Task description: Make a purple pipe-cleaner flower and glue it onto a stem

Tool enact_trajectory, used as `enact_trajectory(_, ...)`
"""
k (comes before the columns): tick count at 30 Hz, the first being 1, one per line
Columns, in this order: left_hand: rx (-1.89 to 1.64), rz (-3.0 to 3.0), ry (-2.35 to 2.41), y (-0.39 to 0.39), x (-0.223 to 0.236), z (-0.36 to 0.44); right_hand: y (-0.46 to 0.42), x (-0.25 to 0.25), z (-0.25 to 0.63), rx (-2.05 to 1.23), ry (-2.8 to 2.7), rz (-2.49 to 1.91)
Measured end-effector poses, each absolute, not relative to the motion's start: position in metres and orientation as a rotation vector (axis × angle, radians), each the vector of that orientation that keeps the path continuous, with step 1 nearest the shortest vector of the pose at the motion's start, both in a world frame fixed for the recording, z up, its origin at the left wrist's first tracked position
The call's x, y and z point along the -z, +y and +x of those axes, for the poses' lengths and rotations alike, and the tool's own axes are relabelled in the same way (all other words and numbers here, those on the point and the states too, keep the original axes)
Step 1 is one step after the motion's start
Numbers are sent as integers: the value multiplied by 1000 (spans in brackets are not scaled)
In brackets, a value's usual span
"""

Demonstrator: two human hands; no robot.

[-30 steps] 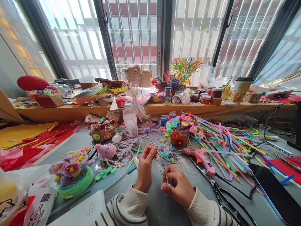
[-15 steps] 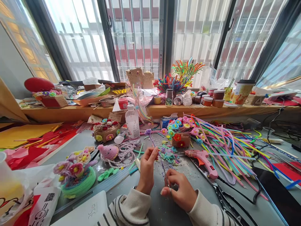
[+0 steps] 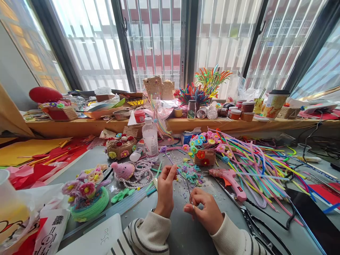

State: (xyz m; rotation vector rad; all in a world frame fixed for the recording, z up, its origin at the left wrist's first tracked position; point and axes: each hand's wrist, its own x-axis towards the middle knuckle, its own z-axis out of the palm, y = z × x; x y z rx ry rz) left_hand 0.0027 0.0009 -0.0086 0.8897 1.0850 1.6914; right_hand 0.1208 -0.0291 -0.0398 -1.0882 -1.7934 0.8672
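Note:
My left hand [image 3: 166, 187] pinches a purple pipe cleaner [image 3: 169, 159] with a small purple flower [image 3: 163, 149] at its far end, pointing up and away. In my right hand [image 3: 204, 209] is a slim pair of scissors [image 3: 190, 193], its blades reaching up toward the left fingertips and the pipe cleaner's lower end. Whether the blades touch the pipe cleaner I cannot tell. Beyond both hands lies a pile of pastel fluff trimmings [image 3: 190, 173], with small bits scattered on the grey table [image 3: 179, 233].
To the right lie a pink glue gun [image 3: 228, 180], loose pipe cleaners [image 3: 255, 166], large black-handled scissors [image 3: 255, 223] and a phone [image 3: 313, 216]. Leftward are a pearl strand [image 3: 142, 173], a green flower pot [image 3: 91, 205] and a white box [image 3: 92, 237]. A bottle [image 3: 150, 140] stands behind.
The flower end has swung slightly left, and the pipe cleaner's lower end has drawn away from my right hand. The scissor blades now show more clearly. The view has shifted slightly.

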Motion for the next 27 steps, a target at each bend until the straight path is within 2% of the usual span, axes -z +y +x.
enact_trajectory(10,-1570,967,1046,-2,7,6,-32,38,118,-903,-1893,-1059)
enact_trajectory(27,-1580,967,1071,-2,4,6,-31,39,120,-859,-1858,-1074)
